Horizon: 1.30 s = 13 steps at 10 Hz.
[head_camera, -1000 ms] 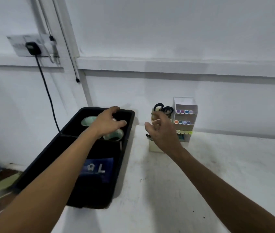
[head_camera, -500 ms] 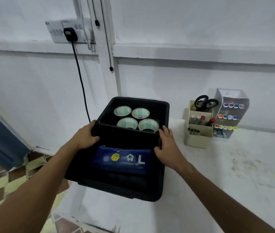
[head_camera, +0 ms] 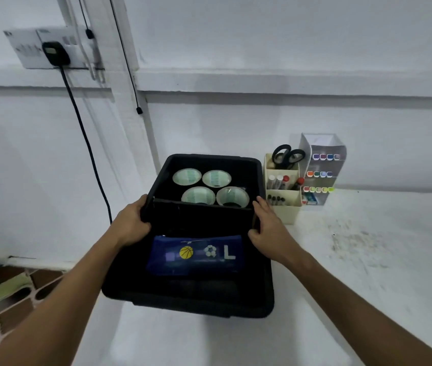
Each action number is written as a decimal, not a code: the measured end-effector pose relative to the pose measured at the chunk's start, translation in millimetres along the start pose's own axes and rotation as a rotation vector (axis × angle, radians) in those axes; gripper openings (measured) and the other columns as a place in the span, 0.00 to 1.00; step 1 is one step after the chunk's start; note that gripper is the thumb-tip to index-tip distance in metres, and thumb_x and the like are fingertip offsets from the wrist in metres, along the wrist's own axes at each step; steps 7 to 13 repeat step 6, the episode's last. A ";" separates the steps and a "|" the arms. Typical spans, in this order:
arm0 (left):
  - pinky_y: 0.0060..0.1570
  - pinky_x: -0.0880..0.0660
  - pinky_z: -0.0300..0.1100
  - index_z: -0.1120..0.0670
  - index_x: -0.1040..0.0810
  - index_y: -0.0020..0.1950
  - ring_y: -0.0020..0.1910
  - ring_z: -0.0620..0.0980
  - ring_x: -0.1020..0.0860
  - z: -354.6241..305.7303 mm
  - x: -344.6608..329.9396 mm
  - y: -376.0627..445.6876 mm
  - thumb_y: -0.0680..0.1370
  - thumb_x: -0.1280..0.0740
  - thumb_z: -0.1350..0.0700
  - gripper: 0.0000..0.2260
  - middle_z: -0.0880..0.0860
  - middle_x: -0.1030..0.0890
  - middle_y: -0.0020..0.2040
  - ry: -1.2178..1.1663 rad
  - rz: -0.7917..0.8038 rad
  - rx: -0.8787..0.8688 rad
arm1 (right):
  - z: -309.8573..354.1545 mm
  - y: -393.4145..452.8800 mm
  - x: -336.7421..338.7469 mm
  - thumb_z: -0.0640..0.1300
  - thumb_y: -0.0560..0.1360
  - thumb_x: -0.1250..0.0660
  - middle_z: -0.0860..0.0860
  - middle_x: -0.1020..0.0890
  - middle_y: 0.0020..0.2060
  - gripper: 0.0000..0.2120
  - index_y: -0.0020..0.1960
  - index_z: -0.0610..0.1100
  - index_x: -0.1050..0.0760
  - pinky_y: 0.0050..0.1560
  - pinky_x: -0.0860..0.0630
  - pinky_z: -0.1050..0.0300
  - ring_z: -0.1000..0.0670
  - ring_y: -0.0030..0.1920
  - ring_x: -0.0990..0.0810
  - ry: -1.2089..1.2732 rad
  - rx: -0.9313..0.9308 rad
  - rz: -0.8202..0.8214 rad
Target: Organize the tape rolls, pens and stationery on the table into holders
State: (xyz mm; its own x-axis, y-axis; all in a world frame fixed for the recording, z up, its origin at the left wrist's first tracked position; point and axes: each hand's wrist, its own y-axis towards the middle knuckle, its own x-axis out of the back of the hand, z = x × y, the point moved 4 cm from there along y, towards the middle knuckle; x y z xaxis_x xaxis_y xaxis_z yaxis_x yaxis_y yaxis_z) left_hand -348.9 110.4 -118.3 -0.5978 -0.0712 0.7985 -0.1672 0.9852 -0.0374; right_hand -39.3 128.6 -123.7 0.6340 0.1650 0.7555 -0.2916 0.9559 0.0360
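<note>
While the black rectangular plastic tray (head_camera: 196, 294) sits on the white table (head_camera: 368, 260) at its left end, its near left corner reaching out past the table edge, the left hand (head_camera: 133, 225) grips its left rim with the fingers curled over the edge beside the inner divider, and the right hand (head_camera: 267, 231) holds the right rim opposite, thumb inside and fingers laid along the outer wall. The tray is split by a black crosswise divider (head_camera: 201, 215) into two compartments. In the far compartment four pale green tape rolls (head_camera: 211, 187) lie flat in two rows of two, close together. In the near compartment a dark blue zip pouch (head_camera: 196, 256) printed with a basketball, a football and a white letter L lies flat. Just to the right of the tray, near the right hand, stands a cream plastic desk organiser (head_camera: 283, 202) with stepped compartments: black-handled scissors (head_camera: 287, 155) stand in the rear one, markers with white and red caps in the middle one, and small dark pens in the front one. Touching its right side is a clear tiered plastic holder (head_camera: 320, 167) showing three rows of coloured marker ends. On the white wall to the left a black plug (head_camera: 55, 52) sits in a white socket strip, its black cable hanging down.
</note>
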 end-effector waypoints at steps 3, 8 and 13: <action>0.46 0.26 0.44 0.49 0.29 0.63 0.47 0.55 0.21 -4.9 -8.2 -3.5 0.70 0.36 0.66 0.23 0.52 0.19 0.48 -0.024 -0.012 -0.011 | -8.2 -2.5 5.8 0.37 0.73 0.37 0.48 0.45 0.76 0.33 0.75 0.40 0.45 0.75 0.50 0.57 0.51 0.76 0.49 0.005 0.017 -0.049; 0.47 0.31 0.44 0.58 0.30 0.57 0.51 0.57 0.25 -25.1 -12.3 -5.5 0.71 0.32 0.60 0.16 0.58 0.23 0.54 0.050 -0.102 0.080 | -1.6 -17.9 27.0 0.39 0.74 0.36 0.45 0.36 0.73 0.29 0.73 0.39 0.39 0.69 0.48 0.66 0.50 0.74 0.40 0.042 0.049 -0.107; 0.47 0.31 0.44 0.58 0.30 0.57 0.51 0.57 0.25 -25.1 -12.3 -5.5 0.71 0.32 0.60 0.16 0.58 0.23 0.54 0.050 -0.102 0.080 | -1.6 -17.9 27.0 0.39 0.74 0.36 0.45 0.36 0.73 0.29 0.73 0.39 0.39 0.69 0.48 0.66 0.50 0.74 0.40 0.042 0.049 -0.107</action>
